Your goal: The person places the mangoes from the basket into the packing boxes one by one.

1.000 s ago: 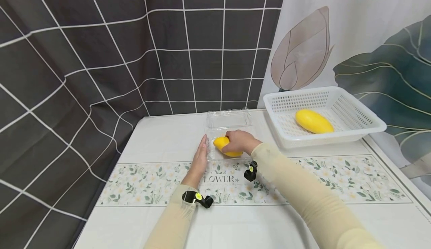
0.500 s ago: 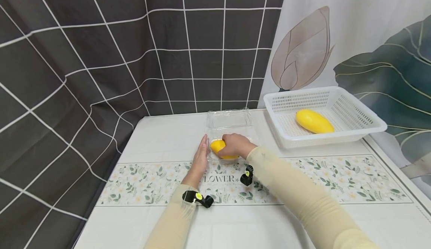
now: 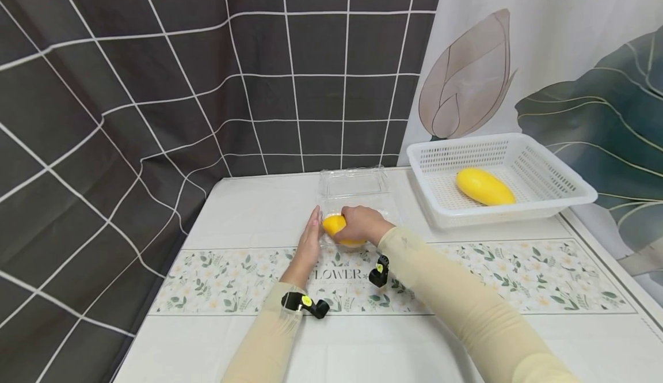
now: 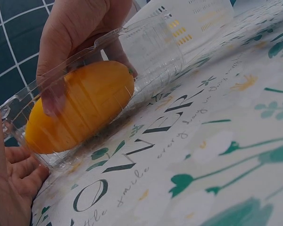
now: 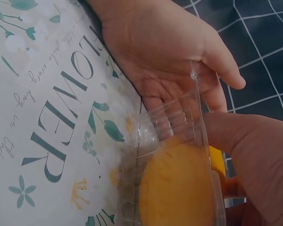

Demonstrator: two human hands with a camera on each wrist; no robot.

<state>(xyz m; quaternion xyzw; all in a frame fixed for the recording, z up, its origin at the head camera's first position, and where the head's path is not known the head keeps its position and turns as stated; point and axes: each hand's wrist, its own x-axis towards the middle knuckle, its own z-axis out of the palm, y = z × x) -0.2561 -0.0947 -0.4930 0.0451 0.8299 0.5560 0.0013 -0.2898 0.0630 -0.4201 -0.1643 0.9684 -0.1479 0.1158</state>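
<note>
A clear plastic clamshell box [image 3: 354,183] lies on the table with its lid folded back toward the wall. In its near half lies a yellow mango [image 3: 333,224], which my right hand [image 3: 365,224] grips from above. The left wrist view shows that mango [image 4: 92,103] through the box's clear side, the thumb pressed along it. My left hand [image 3: 307,250] stands against the left side of the box with fingers straight. From the right wrist view, the left hand's palm [image 5: 155,52] faces the box wall. Part of the mango is hidden under my right hand.
A white perforated basket [image 3: 505,212] stands at the back right, holding another yellow mango [image 3: 484,187]. A dark gridded curtain [image 3: 318,101] hangs behind the table. A floral strip with lettering [image 3: 217,285] crosses the tablecloth.
My right hand has moved slightly left and down with the mango, which now sits lower in the box near my left fingers. The left hand has stayed in place.
</note>
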